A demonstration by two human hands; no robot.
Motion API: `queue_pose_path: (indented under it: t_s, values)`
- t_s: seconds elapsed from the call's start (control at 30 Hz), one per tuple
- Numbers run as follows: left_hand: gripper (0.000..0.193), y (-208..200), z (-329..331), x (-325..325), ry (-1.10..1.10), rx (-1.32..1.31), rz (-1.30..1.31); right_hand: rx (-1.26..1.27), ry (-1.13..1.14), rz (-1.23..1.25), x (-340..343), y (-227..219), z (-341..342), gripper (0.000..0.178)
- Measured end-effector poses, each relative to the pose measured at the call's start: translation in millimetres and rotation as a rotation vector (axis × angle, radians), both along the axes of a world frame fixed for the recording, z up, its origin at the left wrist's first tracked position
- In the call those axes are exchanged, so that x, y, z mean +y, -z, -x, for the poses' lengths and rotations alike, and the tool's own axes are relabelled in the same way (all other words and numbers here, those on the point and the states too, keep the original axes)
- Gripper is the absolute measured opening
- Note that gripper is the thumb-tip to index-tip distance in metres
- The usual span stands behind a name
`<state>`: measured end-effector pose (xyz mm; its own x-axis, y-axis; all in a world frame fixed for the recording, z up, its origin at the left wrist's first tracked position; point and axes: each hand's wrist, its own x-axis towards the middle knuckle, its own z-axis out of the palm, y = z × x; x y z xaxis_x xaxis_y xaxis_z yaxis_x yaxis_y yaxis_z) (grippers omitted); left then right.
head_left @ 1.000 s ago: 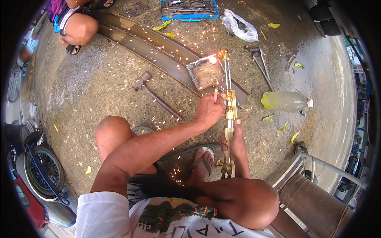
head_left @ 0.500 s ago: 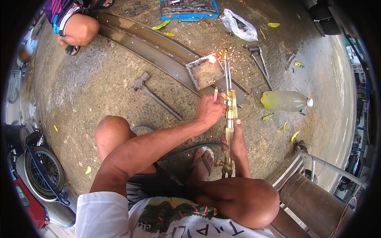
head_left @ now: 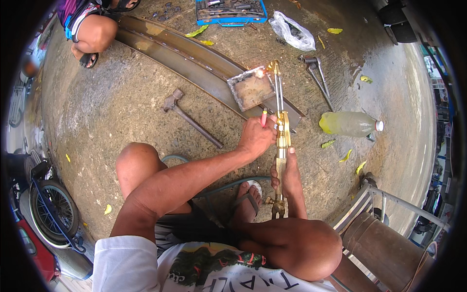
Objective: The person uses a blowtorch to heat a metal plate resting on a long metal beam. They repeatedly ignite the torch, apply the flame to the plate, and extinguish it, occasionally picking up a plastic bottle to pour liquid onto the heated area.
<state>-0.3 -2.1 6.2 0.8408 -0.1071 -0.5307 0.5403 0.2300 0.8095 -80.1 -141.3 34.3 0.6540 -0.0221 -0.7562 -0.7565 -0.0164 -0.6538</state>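
Observation:
My right hand is wrapped round the body of a brass cutting torch. Beside the torch's front end, my left hand is closed, its fingertips against the torch. A small pink-red cylinder sticks up from those fingers; its kind is unclear. The torch's two tubes run forward to an angled head, where a bright orange glow meets the upper right edge of a square steel plate. That plate has rough edges and lies over a long steel channel.
A hammer lies left of the plate. To the right are a ratchet wrench and a bottle of yellowish liquid. Farther off are a blue socket set case and a plastic bag. Another person's leg is at upper left. A hose crosses near my foot.
The glow at the plate edge is smaller and the spray of sparks has mostly faded. The other person's leg has shifted slightly left. My hands and the torch stay nearly in place.

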Motion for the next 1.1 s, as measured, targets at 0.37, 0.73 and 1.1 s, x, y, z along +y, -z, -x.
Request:
queue_pose_path:
  t_s: [0.37,0.73,1.1]
  values:
    - [0.044,3.4,1.2,-1.0,0.001,0.002,0.003,0.006,0.002,0.021,-0.4,-1.2,0.8,0.073]
    - [0.044,0.0,1.9,2.2,0.019,0.01,-0.011,0.011,-0.005,0.018,0.4,-1.8,0.9,0.072]
    - [0.072,10.4,62.3,5.4,0.573,-0.087,-0.078,-0.318,0.207,-0.419,-23.3,-40.6,-12.7,0.096]
